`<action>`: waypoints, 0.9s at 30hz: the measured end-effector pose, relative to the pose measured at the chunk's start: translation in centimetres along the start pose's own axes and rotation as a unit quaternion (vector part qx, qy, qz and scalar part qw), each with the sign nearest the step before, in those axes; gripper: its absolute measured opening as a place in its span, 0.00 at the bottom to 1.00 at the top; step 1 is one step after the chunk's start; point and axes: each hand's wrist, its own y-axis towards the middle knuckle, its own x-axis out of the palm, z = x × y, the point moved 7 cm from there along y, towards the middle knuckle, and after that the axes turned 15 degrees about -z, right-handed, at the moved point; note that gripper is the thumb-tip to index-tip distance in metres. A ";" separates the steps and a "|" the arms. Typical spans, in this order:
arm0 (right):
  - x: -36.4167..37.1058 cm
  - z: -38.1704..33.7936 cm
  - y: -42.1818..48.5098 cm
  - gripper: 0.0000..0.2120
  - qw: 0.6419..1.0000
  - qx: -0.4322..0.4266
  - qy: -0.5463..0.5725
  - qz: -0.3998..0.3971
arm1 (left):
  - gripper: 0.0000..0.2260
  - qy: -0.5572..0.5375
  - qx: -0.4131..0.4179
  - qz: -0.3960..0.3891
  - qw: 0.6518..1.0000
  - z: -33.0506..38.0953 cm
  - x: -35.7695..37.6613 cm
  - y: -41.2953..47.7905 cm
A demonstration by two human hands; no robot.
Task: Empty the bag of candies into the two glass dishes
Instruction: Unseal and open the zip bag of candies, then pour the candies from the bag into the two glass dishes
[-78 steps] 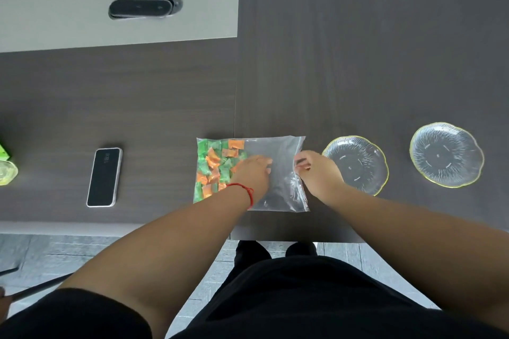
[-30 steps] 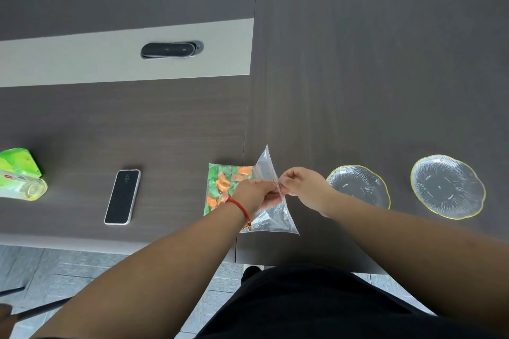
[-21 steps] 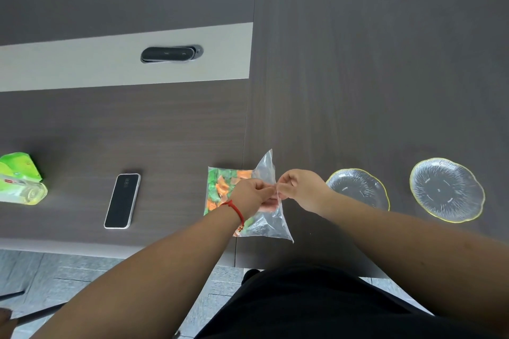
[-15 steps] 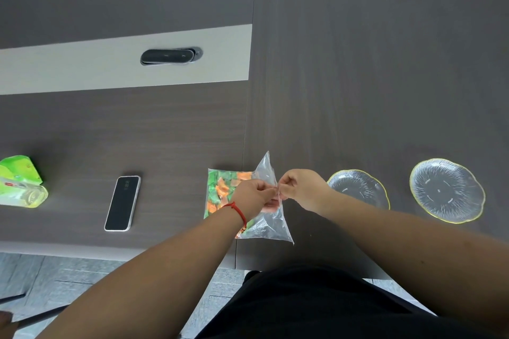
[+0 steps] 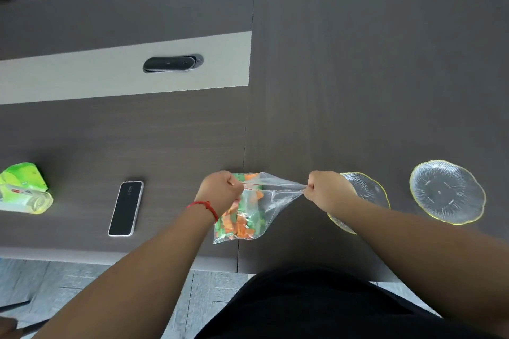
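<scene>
Stretching bag (image 5: 256, 201) mouth sideways, left hand (image 5: 220, 192), right hand (image 5: 327, 190)

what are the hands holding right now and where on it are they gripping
Both hold the clear plastic zip bag of orange and green candies by its top edge: the left hand pinches one side, the right hand the other.
</scene>
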 end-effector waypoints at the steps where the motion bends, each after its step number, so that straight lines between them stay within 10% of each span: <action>1: 0.0 -0.2 0.0 0.05 1.000 -0.007 -0.025 0.000 | 0.05 0.122 0.011 -0.012 0.992 0.8 -0.6 -0.1; 4: -0.2 -1.6 -0.1 0.04 0.992 -0.036 -0.116 0.021 | 0.07 0.391 0.060 -0.038 0.918 4.0 -0.8 -0.5; 10: -1.6 -2.9 -1.2 0.15 0.947 -0.106 -0.287 0.100 | 0.03 0.531 0.171 -0.076 0.826 8.8 -1.0 -2.3; 12: -2.8 -3.5 -2.3 0.23 0.932 -0.151 -0.276 0.181 | 0.03 0.522 0.174 -0.082 0.831 9.6 -1.5 -2.7; 14: -3.2 -4.3 -4.1 0.10 0.911 -0.238 -0.225 0.250 | 0.07 0.500 0.170 -0.089 0.845 10.2 -1.9 -3.0; 19: 0.1 -7.6 -6.2 0.29 0.932 -0.321 -0.147 0.082 | 0.09 0.417 0.183 -0.095 0.885 10.9 -2.1 -2.9; 27: -1.6 -8.4 -6.3 0.11 0.971 -0.235 0.041 0.034 | 0.04 0.116 0.173 -0.019 0.978 7.7 -4.0 -1.4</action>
